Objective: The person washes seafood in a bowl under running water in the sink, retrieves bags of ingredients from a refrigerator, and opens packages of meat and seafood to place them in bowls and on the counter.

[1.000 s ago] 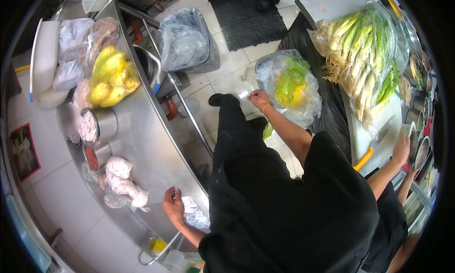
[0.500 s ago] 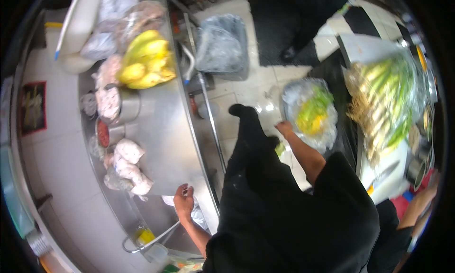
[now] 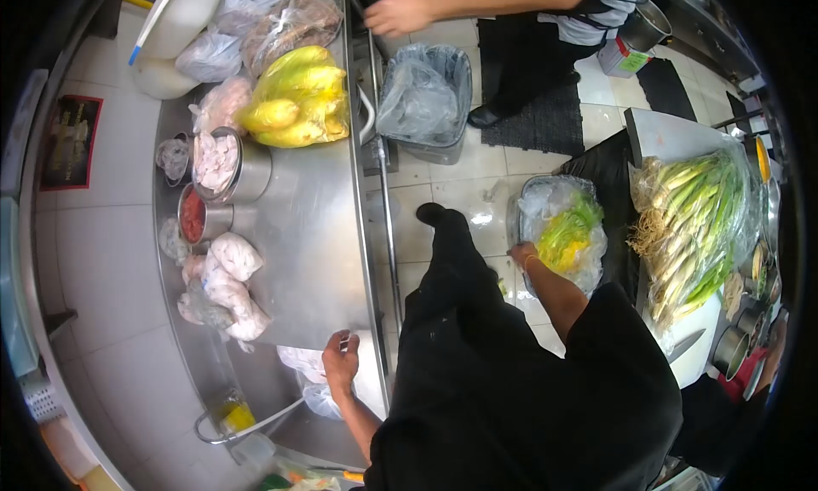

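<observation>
Over the near edge of the steel counter [image 3: 315, 227], my left hand [image 3: 340, 365] has loosely bent fingers, with a gap at the thumb and nothing seen between them. White plastic bags [image 3: 317, 399] lie close beside it. My right hand [image 3: 523, 254], with a yellow band at the wrist, hangs by the left rim of a lined bin holding green and yellow leaves [image 3: 569, 235]; its fingers are too small and turned away to read. On the counter are a yellow bag [image 3: 298, 99], a pot of pale meat pieces [image 3: 216, 160], a pot of red meat [image 3: 193, 216] and bagged pale meat [image 3: 223, 291].
A co-worker's hand [image 3: 399, 16] reaches in above a second lined bin [image 3: 426, 99]; their legs stand on a black mat [image 3: 532, 120]. On the right, bagged green onions [image 3: 694, 235] lie by a knife [image 3: 684, 344]. Another person's sleeve [image 3: 711, 423] shows lower right.
The view has shifted, so the counter and bins sit farther right. A co-worker has come in at the top, an arm stretched toward the counter. Both my hands keep a similar pose.
</observation>
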A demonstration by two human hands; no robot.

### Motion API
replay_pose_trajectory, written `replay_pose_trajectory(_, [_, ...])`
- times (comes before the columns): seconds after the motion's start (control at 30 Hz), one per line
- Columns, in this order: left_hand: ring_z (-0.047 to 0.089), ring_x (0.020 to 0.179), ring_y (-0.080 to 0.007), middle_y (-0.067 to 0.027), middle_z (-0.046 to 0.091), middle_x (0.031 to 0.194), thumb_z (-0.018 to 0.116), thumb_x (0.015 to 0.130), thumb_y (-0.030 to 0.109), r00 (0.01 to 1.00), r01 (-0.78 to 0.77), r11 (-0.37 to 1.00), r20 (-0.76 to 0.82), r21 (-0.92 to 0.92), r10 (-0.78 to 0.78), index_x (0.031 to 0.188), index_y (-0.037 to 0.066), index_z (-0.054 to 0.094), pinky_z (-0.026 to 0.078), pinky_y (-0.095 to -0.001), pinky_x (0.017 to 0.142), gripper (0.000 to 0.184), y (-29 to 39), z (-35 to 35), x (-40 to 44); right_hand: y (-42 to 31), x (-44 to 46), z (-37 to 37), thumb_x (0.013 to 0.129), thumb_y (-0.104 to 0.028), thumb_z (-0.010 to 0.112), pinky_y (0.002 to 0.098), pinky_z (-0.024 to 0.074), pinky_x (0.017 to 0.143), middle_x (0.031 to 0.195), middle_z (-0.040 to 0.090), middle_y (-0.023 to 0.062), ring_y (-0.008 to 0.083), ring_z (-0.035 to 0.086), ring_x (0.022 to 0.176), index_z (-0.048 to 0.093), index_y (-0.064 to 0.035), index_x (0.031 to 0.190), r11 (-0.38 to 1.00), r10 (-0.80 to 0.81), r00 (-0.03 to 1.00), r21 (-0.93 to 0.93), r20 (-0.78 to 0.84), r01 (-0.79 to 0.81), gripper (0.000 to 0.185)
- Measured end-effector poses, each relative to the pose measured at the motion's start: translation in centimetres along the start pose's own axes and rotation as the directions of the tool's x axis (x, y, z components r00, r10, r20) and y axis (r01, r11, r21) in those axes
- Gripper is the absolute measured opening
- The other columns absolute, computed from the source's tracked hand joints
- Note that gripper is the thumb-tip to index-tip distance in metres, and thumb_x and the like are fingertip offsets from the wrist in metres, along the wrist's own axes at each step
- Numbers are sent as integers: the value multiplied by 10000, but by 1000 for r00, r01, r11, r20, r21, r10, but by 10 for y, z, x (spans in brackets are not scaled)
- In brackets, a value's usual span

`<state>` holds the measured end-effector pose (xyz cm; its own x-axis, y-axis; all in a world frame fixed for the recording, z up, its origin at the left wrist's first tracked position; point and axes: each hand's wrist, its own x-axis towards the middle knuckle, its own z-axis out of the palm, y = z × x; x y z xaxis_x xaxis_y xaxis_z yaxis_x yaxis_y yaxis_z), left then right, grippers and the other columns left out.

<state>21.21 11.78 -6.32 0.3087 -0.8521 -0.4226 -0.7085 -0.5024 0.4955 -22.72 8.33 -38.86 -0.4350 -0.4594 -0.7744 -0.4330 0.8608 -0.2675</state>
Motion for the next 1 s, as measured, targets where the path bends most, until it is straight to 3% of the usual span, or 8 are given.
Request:
replay_pose_trajectory(0.4, [646, 867, -316, -198, 652, 975, 628, 796, 206, 997, -52, 999, -65, -15, 51, 1008, -15, 629, 505, -369, 756, 306, 3, -3, 3, -21, 10, 24, 715, -173, 674, 295, 417, 445, 636, 612, 86, 172, 547, 500, 669, -25, 860, 981, -145, 985, 140, 93, 132, 207])
replay_pose_trajectory(0.53, [651, 862, -312, -202, 653, 961, 628, 797, 197, 996, -25, 998, -82, -53, 21, 1001, -14, 632, 507, -375, 747, 293, -5, 2, 2, -8, 6, 22, 746, -96, 622, 326, 432, 440, 637, 603, 103, 195, 562, 517, 652, -22, 838, 972, -6, 986, 232, 165, -33, 122])
replay_pose_trajectory(0.63, [658, 843, -312, -198, 657, 940, 629, 801, 178, 993, -17, 998, -115, -57, 10, 982, -13, 634, 511, -375, 730, 263, -4, 6, 1, 22, 38, 37, 729, -252, 688, 362, 487, 782, 945, 664, 184, 288, 634, 939, 664, 0, 968, 989, -50, 997, 140, 61, 41, 347])
replay_pose_trajectory(0.7, [663, 826, -310, -193, 661, 924, 632, 804, 163, 991, -34, 996, -130, -85, 23, 968, -13, 635, 514, -372, 718, 240, -1, 10, 2, 23, 49, 27, 758, -315, 651, 371, 476, 835, 1031, 643, 180, 304, 598, 1026, 657, -16, 1002, 978, -137, 974, -133, 182, 162, 386])
replay_pose_trajectory(0.77, [670, 785, -278, -179, 666, 874, 639, 817, 143, 991, -36, 996, -130, -86, 25, 944, -11, 634, 518, -346, 672, 200, 8, 12, 6, 13, 57, 15, 782, -387, 600, 379, 461, 885, 1092, 627, 164, 310, 571, 1080, 650, -34, 1032, 752, -267, 906, -517, 328, 409, 435])
replay_pose_trajectory(0.8, [665, 761, -249, -163, 667, 857, 639, 821, 144, 990, -35, 994, -141, -102, 21, 949, -8, 633, 514, -330, 659, 199, 15, 15, 10, 1, 56, 11, 791, -427, 567, 383, 452, 907, 1111, 622, 150, 309, 564, 1090, 646, -46, 1045, 456, -328, 834, -699, 443, 551, 464])
replay_pose_trajectory(0.83, [659, 737, -220, -146, 668, 841, 639, 825, 145, 989, -36, 993, -147, -109, 20, 953, -5, 632, 511, -314, 645, 198, 21, 17, 13, 11, 93, 42, 791, -275, 552, 358, 520, 768, 979, 673, 116, 260, 644, 950, 676, -82, 960, 858, -225, 972, -457, 74, 233, 285])
replay_pose_trajectory(1.0, [612, 702, -151, -93, 649, 803, 642, 827, 126, 990, -74, 976, -130, -207, 47, 992, -17, 611, 490, -272, 614, 221, 43, 41, 51, -129, 82, 51, 765, -319, 545, 393, 502, 812, 961, 663, 151, 309, 629, 938, 695, -72, 844, 981, -180, 980, -80, -81, 174, 300])
